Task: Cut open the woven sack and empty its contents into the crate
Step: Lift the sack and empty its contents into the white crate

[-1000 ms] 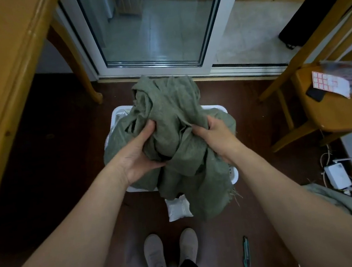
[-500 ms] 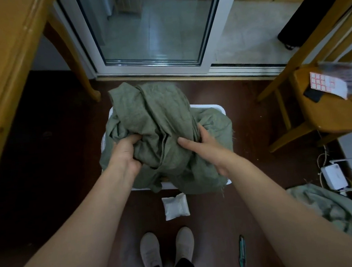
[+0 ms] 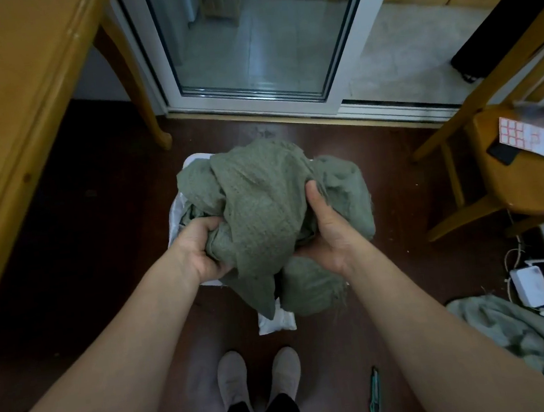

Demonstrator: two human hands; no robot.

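Green woven sack [image 3: 263, 203] is coming up off the crate [image 3: 174, 221]
Left hand [image 3: 197, 247] and right hand [image 3: 325, 233] are now clutching bunched cloth from underneath; emptying is looking done.

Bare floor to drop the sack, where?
Dark floor left of the crate, up to the table, is bare; so is the strip between crate and chair. Crowded: white packet by the shoes, knife, second sack and white box at right.

sack [image 3: 263, 203]: green woven, crumpled, limp | above white crate [image 3: 174, 221]
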